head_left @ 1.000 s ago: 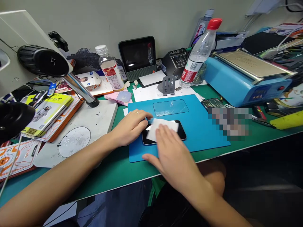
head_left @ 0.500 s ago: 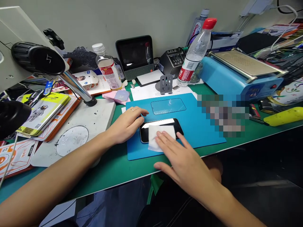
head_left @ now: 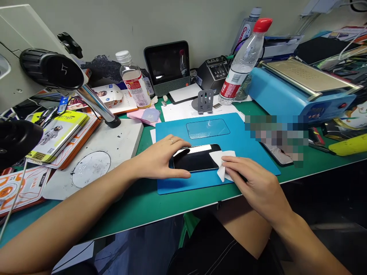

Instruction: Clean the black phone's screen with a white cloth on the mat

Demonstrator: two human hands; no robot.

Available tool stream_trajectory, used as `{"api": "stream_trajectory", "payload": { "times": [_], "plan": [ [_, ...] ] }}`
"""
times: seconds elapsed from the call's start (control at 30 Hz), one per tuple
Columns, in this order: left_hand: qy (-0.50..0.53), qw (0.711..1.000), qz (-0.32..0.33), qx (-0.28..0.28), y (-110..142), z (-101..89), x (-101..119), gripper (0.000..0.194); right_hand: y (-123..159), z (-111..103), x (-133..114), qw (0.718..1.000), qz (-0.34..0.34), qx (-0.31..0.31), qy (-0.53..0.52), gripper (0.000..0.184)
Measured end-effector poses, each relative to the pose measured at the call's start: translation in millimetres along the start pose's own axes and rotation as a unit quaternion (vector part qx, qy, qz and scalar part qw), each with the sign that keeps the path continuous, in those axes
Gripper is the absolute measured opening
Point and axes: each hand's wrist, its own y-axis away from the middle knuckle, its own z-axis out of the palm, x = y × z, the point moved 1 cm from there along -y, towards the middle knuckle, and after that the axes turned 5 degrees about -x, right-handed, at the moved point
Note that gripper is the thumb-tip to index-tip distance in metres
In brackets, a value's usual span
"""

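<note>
A black smartphone [head_left: 197, 160] lies screen up on a blue mat [head_left: 249, 152], light reflected along its far edge. Around its left end, my left hand [head_left: 160, 158] spans it, with fingers at the far edge and the thumb along the near edge. My right hand [head_left: 258, 183] pinches a white wipe [head_left: 223, 164] at the phone's right end. Part of the wipe covers that end and part hangs over the mat. Behind the phone, a clear screen protector [head_left: 208, 129] with a dark border lies flat on the mat.
A grey phone stand [head_left: 205, 101], a red-capped bottle [head_left: 241, 65] and a white-capped bottle [head_left: 133, 82] stand behind the mat. A blue heating machine [head_left: 298, 95] sits at right. On the left are a microscope post [head_left: 97, 103] and stacked boxes [head_left: 59, 137]. Pixelation hides something right of the mat.
My right hand has moved right and gone from lying flat on the wipe to pinching it. The wipe has shifted to the phone's right end. My left thumb has spread along the near edge.
</note>
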Motion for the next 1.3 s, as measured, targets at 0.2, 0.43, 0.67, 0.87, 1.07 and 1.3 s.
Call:
{"api": "stream_trajectory", "payload": {
  "times": [0.2, 0.43, 0.67, 0.87, 1.07, 1.3],
  "plan": [
    [-0.031, 0.999, 0.020, -0.015, -1, 1.4, -2, 0.068, -10, -28, 17, 0.994, 0.025, 0.070, 0.077, 0.020],
    [-0.033, 0.999, 0.015, -0.014, -2, 2.5, -2, 0.062, -6, -20, 33, 0.996, 0.033, 0.005, 0.089, 0.024],
    [-0.030, 0.999, 0.014, -0.013, -2, 2.6, -1, 0.061, 5, -12, 33, 0.997, 0.003, -0.012, 0.077, 0.027],
    [-0.031, 0.999, 0.005, -0.017, -2, 2.1, -1, 0.058, 8, -14, 34, 0.997, 0.008, -0.019, 0.070, 0.025],
    [-0.036, 0.999, 0.001, -0.013, -2, 2.1, 1, 0.058, -28, -18, 31, 0.998, 0.041, -0.018, 0.033, 0.030],
    [-0.034, 0.999, -0.001, -0.005, -1, 0.8, 1, 0.062, -120, -11, 61, 0.977, 0.011, -0.211, 0.029, 0.074]
  ]
}}
